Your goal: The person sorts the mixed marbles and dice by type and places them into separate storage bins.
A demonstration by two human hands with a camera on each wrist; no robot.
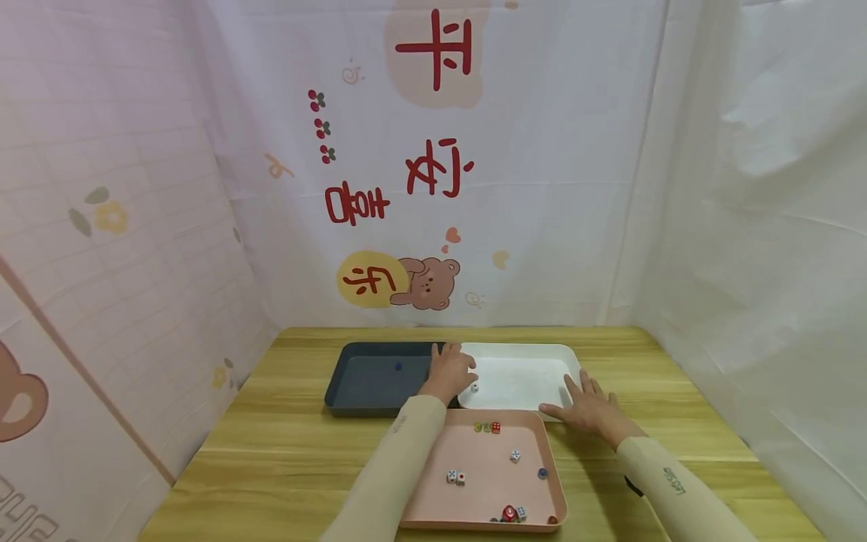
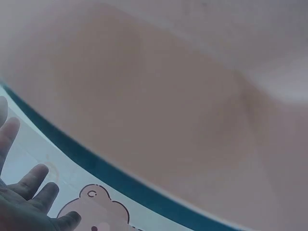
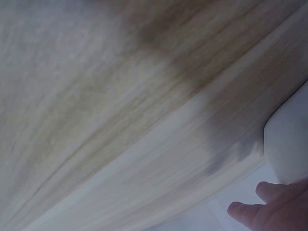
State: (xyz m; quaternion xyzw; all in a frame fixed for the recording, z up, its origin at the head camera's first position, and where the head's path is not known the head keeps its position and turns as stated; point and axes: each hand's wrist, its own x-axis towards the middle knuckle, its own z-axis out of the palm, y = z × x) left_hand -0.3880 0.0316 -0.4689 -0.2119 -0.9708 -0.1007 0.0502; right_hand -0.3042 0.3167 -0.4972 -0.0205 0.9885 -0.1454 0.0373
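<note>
My left hand (image 1: 450, 373) is over the edges where the dark grey tray (image 1: 348, 405) and the white tray (image 1: 535, 369) meet, its fingers spread. Those fingers look bare in the left wrist view too. A white die (image 1: 475, 388) lies in the white tray just right of that hand, and a small blue piece (image 1: 398, 366) lies in the dark tray. At the white tray's front right corner is my right hand (image 1: 592, 410), fingers apart and holding nothing. Whether either hand touches a tray rim, I cannot tell.
Nearer me, a pink tray (image 1: 488, 497) holds white dice (image 1: 451, 476), a red die (image 1: 496, 427), a red piece (image 1: 509, 513) and several small coloured pieces. My left sleeve covers its left side. White printed cloth (image 1: 542, 188) surrounds the wooden table (image 1: 271, 467).
</note>
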